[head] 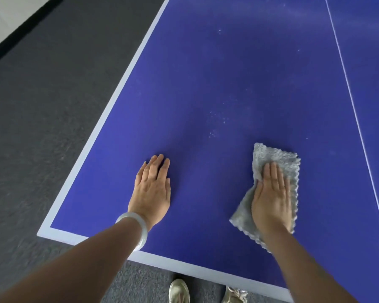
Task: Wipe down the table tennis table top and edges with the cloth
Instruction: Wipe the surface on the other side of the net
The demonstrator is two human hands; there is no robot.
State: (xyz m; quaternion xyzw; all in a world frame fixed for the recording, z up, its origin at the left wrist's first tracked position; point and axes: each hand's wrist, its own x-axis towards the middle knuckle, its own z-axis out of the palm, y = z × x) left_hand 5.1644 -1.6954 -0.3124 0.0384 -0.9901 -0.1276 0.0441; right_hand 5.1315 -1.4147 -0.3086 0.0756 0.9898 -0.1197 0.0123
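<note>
Fingers (160,166) of the left hand (151,191) lie straight and close together, flat on the table (206,73) and holding nothing. From my seat I see the right hand (271,200) equally flat, its fingers straight, pressing the cloth (280,157) onto the table top. The cloth sits near the table's near edge, between the left hand and the thin white line (346,88) that runs up the table. It is grey, fluffy and roughly oblong, with a wavy hem and one rumpled side.

The table top is matte deep blue with a pale border (118,92) meeting at a square corner. Faint whitish specks (214,127) dot the table beyond the cloth. A smooth, pale bracelet (138,226) rings the left wrist. Dark grey carpet (42,106) spreads left of the table, and two light shoes (179,290) show below its near edge.
</note>
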